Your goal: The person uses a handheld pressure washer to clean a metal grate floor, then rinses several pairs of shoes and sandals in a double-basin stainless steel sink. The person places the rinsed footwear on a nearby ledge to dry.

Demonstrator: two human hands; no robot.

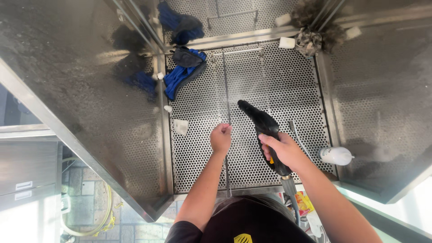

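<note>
Spray gun grip — under right hand

perforated floor panel: metal sheet punched with small round holes, dull grey, wet-looking sheen
side walls: brushed steel, semi-glossy, speckled with droplets or grime
thin rod: bare metal, smooth, held in the left hand
spray gun: black plastic, matt, gripped by the right hand
hose fitting: metal, smooth
blue rag: cloth, soft, crumpled, matt
white bottle: probably plastic, smooth, slightly glossy
dark clump: fibrous, rough, possibly hair
</note>
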